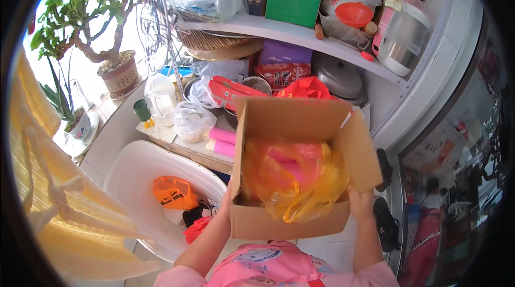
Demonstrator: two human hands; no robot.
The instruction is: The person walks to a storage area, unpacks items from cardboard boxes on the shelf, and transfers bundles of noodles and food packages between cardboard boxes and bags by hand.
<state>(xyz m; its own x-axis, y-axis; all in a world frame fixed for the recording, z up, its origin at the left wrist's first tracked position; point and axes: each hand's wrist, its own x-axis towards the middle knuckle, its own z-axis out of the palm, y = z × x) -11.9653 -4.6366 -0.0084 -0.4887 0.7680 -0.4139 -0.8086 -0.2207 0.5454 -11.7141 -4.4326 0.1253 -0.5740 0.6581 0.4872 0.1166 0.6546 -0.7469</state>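
An open cardboard box (289, 225) is held up between my two hands, in front of my pink clothing. Inside it lies a yellow translucent plastic bag (300, 179) with something pink in it; part of the bag hangs over the near edge. My left hand (225, 209) is against the box's left side, its fingers mostly hidden behind the cardboard. My right hand (361, 202) grips the right side near the front corner, with the thumb on the edge.
Left of the box stands a white tub (123, 179) holding an orange bag (175, 192) and other items. Loaded shelves (247, 25) are ahead. A potted plant (120, 75) stands by the window, a yellow cloth (70, 222) hangs left, and black shoes (386, 225) lie right.
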